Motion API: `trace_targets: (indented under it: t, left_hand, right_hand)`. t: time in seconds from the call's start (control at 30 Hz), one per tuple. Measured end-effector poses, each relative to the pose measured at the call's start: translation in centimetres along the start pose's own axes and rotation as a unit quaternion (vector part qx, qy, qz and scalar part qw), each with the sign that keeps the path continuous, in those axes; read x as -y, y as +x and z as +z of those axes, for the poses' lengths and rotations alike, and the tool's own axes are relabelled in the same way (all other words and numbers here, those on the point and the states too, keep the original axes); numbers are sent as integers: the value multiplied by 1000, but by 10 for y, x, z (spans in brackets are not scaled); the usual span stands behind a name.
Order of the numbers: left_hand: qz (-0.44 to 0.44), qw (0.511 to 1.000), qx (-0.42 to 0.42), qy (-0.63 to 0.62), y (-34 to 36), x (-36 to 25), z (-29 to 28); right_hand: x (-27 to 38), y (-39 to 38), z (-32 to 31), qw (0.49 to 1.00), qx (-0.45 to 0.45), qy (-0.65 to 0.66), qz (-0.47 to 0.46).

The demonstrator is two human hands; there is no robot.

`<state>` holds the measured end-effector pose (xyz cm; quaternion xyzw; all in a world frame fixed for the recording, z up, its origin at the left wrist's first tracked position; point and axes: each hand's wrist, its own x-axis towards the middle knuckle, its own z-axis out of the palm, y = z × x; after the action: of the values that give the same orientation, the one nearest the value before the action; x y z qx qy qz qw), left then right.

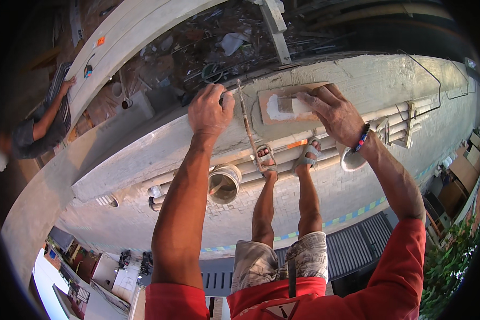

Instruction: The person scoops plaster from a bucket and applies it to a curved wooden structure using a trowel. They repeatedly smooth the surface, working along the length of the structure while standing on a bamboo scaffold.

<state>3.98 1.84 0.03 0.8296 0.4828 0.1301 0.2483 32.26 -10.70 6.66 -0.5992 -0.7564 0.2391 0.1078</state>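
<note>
My right hand point(333, 114) is closed on the handle of a rectangular plastering float point(272, 118). The float, tan with a whitish patch, rests on the wet grey mortar point(357, 85) of a concrete ledge. My left hand point(212, 112) is closed, its fingers curled at the ledge's far edge point(170, 133); the fingertips are partly hidden. Just right of it, a thin rusty rod point(245, 117) slants down toward my left foot. Below my left forearm hangs or stands a bucket point(224, 185) with grey material inside. A second pale bucket point(353, 161) is partly hidden behind my right wrist.
My sandalled feet point(266, 158) stand on long poles point(282, 165) along the wall, high above paving point(282, 208). Bent wire point(440, 88) sticks up at the right. Beyond the ledge lies a debris-strewn area point(197, 48). Another person point(42, 125) is beside a curved concrete band point(106, 53).
</note>
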Motion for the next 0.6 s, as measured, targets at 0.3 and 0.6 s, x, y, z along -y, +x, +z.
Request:
trace_targets:
  t: [0.3,0.6]
  left_hand:
    - [10,1000,-3,4,0,1,0]
    - [2,999,10,32,2,-1,-1]
  right_hand:
    - [48,-81,1,946,-112,89,290]
    - [115,-6,68,930,-203,132,275]
